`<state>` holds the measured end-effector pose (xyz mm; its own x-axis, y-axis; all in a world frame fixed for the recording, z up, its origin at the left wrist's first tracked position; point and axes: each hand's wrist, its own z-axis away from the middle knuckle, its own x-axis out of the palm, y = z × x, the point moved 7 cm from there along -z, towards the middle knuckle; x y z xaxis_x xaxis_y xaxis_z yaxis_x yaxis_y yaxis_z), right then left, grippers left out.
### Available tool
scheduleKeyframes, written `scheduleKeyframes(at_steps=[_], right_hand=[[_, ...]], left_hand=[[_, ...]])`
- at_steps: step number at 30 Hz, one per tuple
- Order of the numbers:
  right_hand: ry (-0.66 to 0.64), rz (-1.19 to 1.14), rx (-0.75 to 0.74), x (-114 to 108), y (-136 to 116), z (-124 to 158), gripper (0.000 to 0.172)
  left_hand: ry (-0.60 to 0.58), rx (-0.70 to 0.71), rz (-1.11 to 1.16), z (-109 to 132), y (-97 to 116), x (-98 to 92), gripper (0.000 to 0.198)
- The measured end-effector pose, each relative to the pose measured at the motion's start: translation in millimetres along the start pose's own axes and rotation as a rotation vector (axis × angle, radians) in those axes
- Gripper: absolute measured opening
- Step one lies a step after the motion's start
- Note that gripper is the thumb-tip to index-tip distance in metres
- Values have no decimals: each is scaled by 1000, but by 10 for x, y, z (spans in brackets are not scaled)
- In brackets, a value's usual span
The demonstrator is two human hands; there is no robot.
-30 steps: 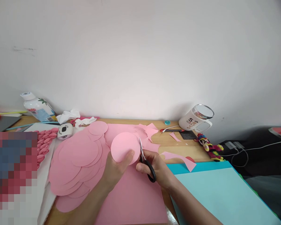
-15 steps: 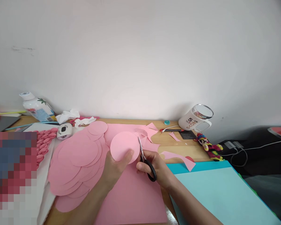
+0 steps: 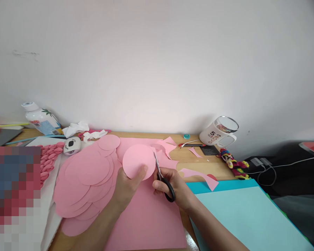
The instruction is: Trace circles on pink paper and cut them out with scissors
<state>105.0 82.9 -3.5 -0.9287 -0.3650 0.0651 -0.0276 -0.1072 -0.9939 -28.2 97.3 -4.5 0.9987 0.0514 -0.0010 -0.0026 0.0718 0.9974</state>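
Observation:
A pink paper circle [image 3: 136,159] is pinched in my left hand [image 3: 129,184], the thumb lying across its lower edge. My right hand [image 3: 174,186] grips black-handled scissors [image 3: 167,188], the blades pointing up along the circle's right edge. A thin curl of pink paper rises beside the blade tips. Beneath both hands lies a large pink sheet [image 3: 149,223]. To the left spreads a pile of cut pink circles [image 3: 81,174] of different sizes, overlapping each other. Pink offcuts [image 3: 170,146] lie behind the scissors.
A white mug [image 3: 217,132] stands at the back right near a pen [image 3: 192,145] and a small doll [image 3: 232,164]. Light-blue sheets [image 3: 246,216] cover the right front. A white bottle [image 3: 42,120], crumpled tissue [image 3: 75,129] and a white device [image 3: 72,145] sit at the left.
The paper circle and my left hand have shifted very slightly up and left. The scissors stay at the circle's right edge, almost unmoved.

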Motion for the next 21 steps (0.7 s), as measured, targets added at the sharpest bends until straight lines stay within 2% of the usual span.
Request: scheduleKeyframes(at_steps=[9,14,21], right_hand=[[-13,-38,5,13,19,2,38],[-15,-60,3,25,19,-9,37],[-21,-103,18,28,48,-7,32]], left_hand=[[-13,22,36,1,8,-2,24],[27,17,13,7,-7,-23,22],[26,30,15,-4,-10,-23,24]])
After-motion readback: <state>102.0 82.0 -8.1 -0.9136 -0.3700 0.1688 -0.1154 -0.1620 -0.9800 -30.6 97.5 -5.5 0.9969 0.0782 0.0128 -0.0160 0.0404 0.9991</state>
